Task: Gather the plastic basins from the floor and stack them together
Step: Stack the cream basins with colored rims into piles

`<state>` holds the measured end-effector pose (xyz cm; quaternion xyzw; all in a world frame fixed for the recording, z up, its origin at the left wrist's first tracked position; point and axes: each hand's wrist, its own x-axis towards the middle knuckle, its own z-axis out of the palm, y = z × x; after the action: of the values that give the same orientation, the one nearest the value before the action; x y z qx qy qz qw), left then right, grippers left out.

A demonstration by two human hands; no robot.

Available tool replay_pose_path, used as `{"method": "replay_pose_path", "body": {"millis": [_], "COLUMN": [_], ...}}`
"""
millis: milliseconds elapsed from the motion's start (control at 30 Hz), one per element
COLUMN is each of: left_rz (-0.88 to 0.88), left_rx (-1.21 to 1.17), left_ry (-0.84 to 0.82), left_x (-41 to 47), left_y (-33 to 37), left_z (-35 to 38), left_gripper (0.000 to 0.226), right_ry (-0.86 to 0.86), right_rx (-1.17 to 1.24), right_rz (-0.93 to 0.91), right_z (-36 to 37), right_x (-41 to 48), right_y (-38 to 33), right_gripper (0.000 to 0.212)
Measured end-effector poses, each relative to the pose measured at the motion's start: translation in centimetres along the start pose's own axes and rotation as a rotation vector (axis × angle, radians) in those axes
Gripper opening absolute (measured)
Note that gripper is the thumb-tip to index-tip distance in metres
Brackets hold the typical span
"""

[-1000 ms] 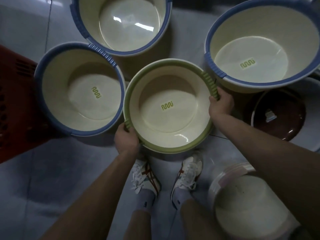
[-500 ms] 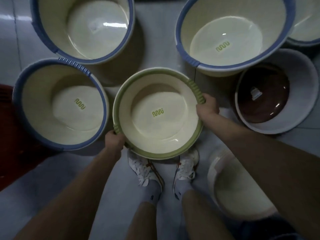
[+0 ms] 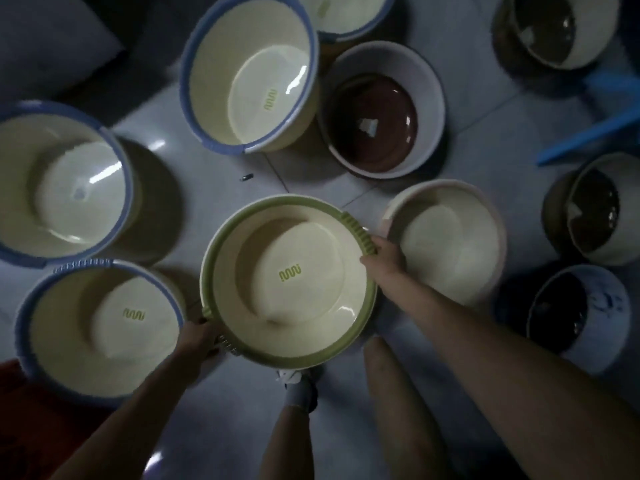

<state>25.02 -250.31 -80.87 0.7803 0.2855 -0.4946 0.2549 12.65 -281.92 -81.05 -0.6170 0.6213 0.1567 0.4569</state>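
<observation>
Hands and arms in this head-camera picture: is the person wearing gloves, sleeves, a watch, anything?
No gloves: the left hand and right hand are bare. The left forearm and right forearm are bare too, with no sleeve reaching into view. No watch, bracelet or ring shows, though the picture is dim and blurred, so small items could be missed.

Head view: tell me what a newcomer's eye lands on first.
The green basin in the middle draws the eye, gripped at its ribbed handles by the left hand on the near-left rim and the right hand on the far-right rim. A blue basin stands behind it, two more stand at left, and a pink basin sits just to its right. The brown-bottomed basin at upper middle stands out among the cream ones.
</observation>
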Motion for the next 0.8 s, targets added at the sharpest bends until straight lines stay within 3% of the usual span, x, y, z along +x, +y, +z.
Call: {"method": "replay_pose_path", "body": {"millis": [67,167,233,333,433,533,633,700,800], "left_rz": [0.046,0.113,0.158,0.21,0.268,0.29,0.303,0.313,0.332], "left_rx": [0.104,0.26,0.344,0.429,0.445,0.435,0.417,0.378,0.314], "left_ry": [0.005,-0.009,-0.018,-0.024,-0.047,-0.046,-0.076,-0.1,-0.082], "left_x": [-0.4,-1.0,-1.5,-1.7,-2.3,-1.3,0.3,1.3,1.4], "left_y": [0.3,0.6,0.3,-0.8,-2.7,-5.2,-7.3,-8.8,-10.2], "left_z": [-0.5,-0.4,0.1,1.7,3.7,6.2,7.8,8.8,10.2], "left_gripper": [0.005,0.016,0.023,0.014,0.012,0.027,0.014,0.029,0.023], "right_ry": [0.026,0.063,0.079,0.095,0.112,0.137,0.134,0.099,0.033], "right_rx": [0.079,0.181,0.285,0.348,0.362,0.357,0.413,0.469,0.613], "right_rz": [0.026,0.053,0.08,0.158,0.215,0.236,0.293,0.336,0.419], "right_z": [-0.8,-1.4,-1.2,-0.7,-0.2,0.4,1.7,2.7,4.2], "right_x": [-1.9,-5.0,-6.9,-9.1,-10.1,-10.7,-10.4,-9.9,-9.4], "right_y": [2.9,7.9,11.5,16.9,22.2,26.7,30.9,33.4,36.0], "right_gripper": [0.035,0.028,0.035,0.037,0.03,0.026,0.022,0.019,0.036]}}
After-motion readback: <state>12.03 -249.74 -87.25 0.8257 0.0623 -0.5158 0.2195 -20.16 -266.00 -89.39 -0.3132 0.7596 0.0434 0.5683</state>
